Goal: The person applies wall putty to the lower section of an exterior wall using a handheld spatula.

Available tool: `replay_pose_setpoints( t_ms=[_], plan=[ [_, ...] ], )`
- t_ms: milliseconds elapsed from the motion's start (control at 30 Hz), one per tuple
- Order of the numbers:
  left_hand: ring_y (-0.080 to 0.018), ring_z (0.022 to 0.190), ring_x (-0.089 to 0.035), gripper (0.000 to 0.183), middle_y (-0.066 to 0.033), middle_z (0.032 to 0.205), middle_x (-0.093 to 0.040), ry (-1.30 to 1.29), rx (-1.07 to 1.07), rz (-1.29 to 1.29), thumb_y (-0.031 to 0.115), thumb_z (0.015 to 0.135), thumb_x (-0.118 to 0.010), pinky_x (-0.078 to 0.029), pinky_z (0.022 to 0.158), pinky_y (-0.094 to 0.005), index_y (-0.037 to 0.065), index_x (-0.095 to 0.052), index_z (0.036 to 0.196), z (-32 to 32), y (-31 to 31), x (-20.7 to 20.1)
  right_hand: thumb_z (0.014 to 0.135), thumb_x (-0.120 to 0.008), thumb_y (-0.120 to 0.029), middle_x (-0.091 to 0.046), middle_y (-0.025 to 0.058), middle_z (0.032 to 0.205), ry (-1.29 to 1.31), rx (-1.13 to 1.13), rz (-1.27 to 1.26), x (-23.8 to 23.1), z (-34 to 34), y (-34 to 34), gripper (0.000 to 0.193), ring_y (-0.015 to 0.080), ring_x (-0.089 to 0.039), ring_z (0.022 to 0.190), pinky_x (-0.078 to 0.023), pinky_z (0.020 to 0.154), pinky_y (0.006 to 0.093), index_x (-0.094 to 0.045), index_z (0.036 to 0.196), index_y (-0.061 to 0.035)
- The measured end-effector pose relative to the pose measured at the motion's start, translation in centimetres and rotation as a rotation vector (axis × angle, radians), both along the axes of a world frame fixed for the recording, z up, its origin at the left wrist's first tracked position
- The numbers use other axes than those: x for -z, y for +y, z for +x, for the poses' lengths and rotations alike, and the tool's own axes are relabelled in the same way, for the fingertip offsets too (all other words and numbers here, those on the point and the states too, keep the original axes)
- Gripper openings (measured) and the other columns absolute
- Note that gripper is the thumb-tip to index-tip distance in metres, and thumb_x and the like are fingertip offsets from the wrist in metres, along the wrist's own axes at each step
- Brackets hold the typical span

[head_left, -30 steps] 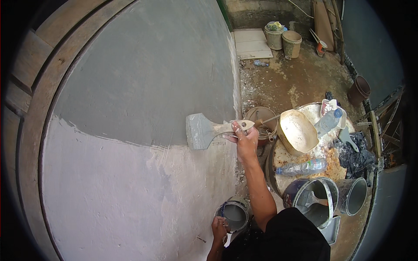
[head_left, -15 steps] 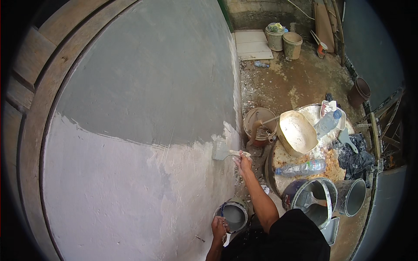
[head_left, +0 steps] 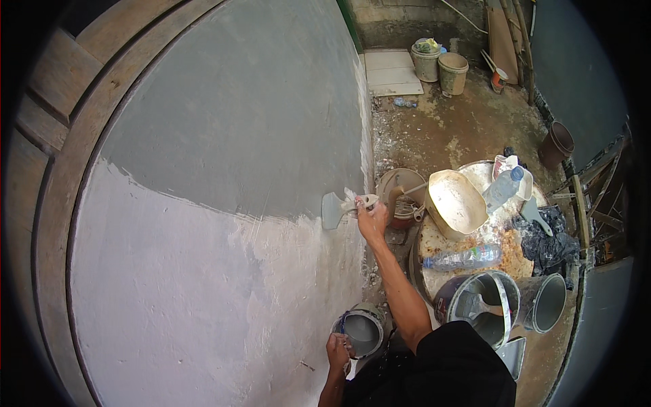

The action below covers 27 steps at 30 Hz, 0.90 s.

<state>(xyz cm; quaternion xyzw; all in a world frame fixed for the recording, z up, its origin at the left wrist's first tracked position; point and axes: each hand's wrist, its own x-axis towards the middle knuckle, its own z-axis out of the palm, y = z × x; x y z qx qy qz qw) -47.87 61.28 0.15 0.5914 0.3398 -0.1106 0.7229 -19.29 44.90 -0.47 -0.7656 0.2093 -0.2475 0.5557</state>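
My right hand (head_left: pixel 373 218) is closed around the pale handle of a wide paintbrush (head_left: pixel 333 211). The brush head lies against the wall, at the border between its grey-painted upper area (head_left: pixel 237 129) and the whitish lower area (head_left: pixel 169 292). Below, close to the wall, my left hand (head_left: pixel 338 351) is closed at the side of a small bucket (head_left: pixel 375 313), gripping what looks like its handle, which has a blue part. Grey paint (head_left: pixel 363 330) shows inside this bucket. The bucket's underside is hidden.
Right of me stands a rusty drum (head_left: pixel 441 279) bearing a cut plastic container (head_left: pixel 456 202), plastic bottles (head_left: pixel 468 258), another brush (head_left: pixel 538 216) and a black bag (head_left: pixel 553 237). A paint bucket (head_left: pixel 444 298) holds a brush. An open bucket (head_left: pixel 403 178) sits between drum and wall.
My right hand has carried the paintbrush a little up and to the left along the wall. My left hand and the small bucket stay almost where they were.
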Motion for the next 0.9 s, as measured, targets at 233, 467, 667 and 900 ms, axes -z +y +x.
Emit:
replay_pose_setpoints(
  t_ms=[233,467,667,900],
  plan=[
    [-0.0073,0.041,-0.033,0.010,-0.0006,0.056,-0.039,-0.027,0.029,0.023,0.008,0.083,-0.035,-0.028,0.034,-0.0206,0.007,-0.040,0.074,0.3,-0.3,-0.6,0.082,-0.053,-0.013,-0.057,0.0083,0.080,-0.391,-0.362,1.143,-8.4,-2.9,0.0,0.016,0.0201,-0.059,0.065,-0.053,0.061,0.0311,-0.051,0.091,-0.0001],
    [-0.0073,0.039,-0.031,0.008,-0.0002,0.054,-0.037,-0.042,0.006,-0.058,0.010,0.083,-0.037,-0.027,0.034,-0.0212,0.008,-0.039,0.075,0.0,0.0,-1.0,0.082,-0.052,-0.011,-0.049,0.0119,0.101,-0.190,-0.198,1.580,8.6,-3.6,3.9,0.028,0.0246,-0.055,0.088,-0.051,0.072,0.0374,-0.038,0.104,0.0025],
    [-0.0071,0.037,-0.028,0.007,-0.0001,0.052,-0.036,-0.053,-0.020,-0.044,0.010,0.083,-0.037,-0.023,0.033,-0.0216,0.009,-0.039,0.076,0.6,-0.1,-1.6,0.081,-0.054,-0.009,-0.056,0.0092,0.085,0.059,0.068,1.123,13.3,-8.6,1.6,0.017,0.0192,-0.059,0.071,-0.053,0.062,0.0302,-0.048,0.094,0.0016],
    [-0.0076,0.039,-0.032,0.009,-0.0001,0.055,-0.038,-0.095,-0.016,-0.058,0.012,0.085,-0.038,-0.027,0.034,-0.0212,0.007,-0.041,0.078,1.5,0.3,-1.6,0.080,-0.057,-0.009,-0.058,0.0068,0.073,-0.068,-0.033,0.228,1.6,-18.7,-0.1,0.013,0.0108,-0.056,0.063,-0.048,0.052,0.0225,-0.055,0.081,0.0033]
  ],
)
